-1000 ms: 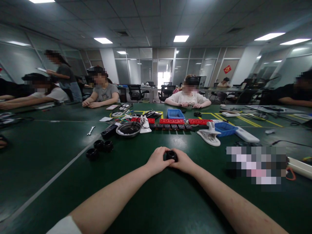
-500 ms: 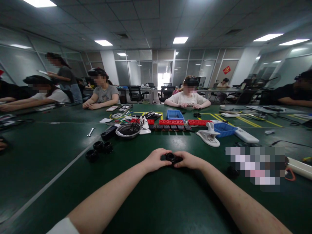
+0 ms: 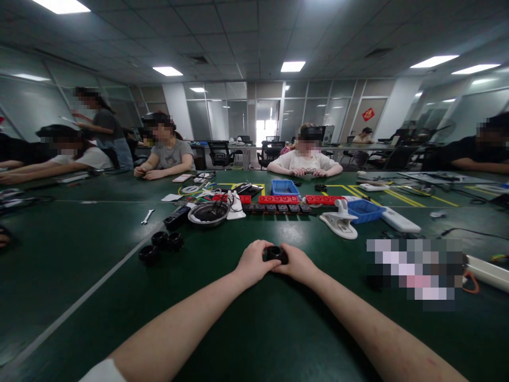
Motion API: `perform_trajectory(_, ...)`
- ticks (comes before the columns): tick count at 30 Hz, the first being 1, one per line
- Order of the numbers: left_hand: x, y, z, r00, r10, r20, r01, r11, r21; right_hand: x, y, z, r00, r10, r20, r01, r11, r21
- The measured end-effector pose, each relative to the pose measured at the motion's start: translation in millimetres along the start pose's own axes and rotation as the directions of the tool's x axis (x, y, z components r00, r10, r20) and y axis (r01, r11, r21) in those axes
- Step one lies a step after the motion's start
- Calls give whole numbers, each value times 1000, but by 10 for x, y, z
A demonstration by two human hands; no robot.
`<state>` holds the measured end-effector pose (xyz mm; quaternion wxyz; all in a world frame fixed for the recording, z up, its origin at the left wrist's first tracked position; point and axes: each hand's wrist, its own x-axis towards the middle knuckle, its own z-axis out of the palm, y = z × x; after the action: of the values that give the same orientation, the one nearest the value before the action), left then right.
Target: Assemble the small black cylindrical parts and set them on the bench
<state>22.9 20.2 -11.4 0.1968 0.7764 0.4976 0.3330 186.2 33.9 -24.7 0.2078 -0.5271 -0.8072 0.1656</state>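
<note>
Vs half a second ago: bare right hand has come in leftward, C-shaped gap gone, fingers and thumb now wrapped close on the right side of the short black hollow-centred ring. Bare left hand now more arched; thumbs meet at the ring's near side, were apart. Right wrist and forearm shifted inward. View slightly shifted too.
</note>
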Motion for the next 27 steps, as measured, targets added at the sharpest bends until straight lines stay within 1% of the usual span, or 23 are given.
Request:
perform_trajectory(2, 12, 2, -42, 997, 50, 61, -48, 998, -44, -1, 27, -71, 993, -87, 82, 73, 984, 161)
perform_trajectory(4, 27, 1, -86, 985, 105, 135, -92, 990, -103, 2, 63, -143, 969, -185, 165, 121, 933, 338)
perform_trajectory(6, 40, -7, -114, 973, 144, 178, -119, 983, -143, 7, 94, -195, 940, -236, 246, 102, 883, 457)
perform_trajectory(8, 47, -19, -121, 969, 162, 188, -133, 978, -159, 16, 117, -215, 923, -238, 303, 56, 861, 505)
perform_trajectory(10, 47, -28, -112, 968, 168, 186, -137, 976, -169, 27, 135, -203, 922, -213, 322, 20, 859, 511)
perform_trajectory(13, 37, -27, -78, 973, 150, 177, -121, 979, -161, 38, 138, -135, 947, -131, 292, -14, 895, 445)
perform_trajectory(15, 24, -14, -44, 984, 108, 143, -89, 987, -131, 35, 110, -67, 978, -36, 205, -29, 951, 308)
perform_trajectory(17, 9, 2, -6, 996, 46, 75, -39, 995, -95, 26, 60, 0, 997, 45, 66, -53, 992, 112)
perform_trajectory(19, -4, 15, 23, 1000, -4, 13, 5, 998, -70, 15, 11, 44, 997, 67, -42, -70, 996, -51)
perform_trajectory(20, -8, 18, 28, 1000, -14, -3, 14, 998, -62, 11, -6, 51, 996, 61, -60, -67, 993, -95)
perform_trajectory(21, -9, 20, 26, 1000, -12, -6, 12, 998, -59, 8, -13, 49, 997, 49, -53, -55, 992, -110)
perform_trajectory(23, -4, 15, 1, 999, 23, 25, -21, 997, -73, 7, -4, 16, 1000, 17, 12, -16, 998, -61)
perform_trajectory(25, 10, 2, -40, 994, 69, 86, -60, 993, -103, 10, 27, -41, 996, -28, 87, 23, 998, 56)
perform_trajectory(27, 25, -16, -76, 983, 109, 146, -90, 987, -132, 13, 59, -107, 983, -93, 158, 60, 977, 202)
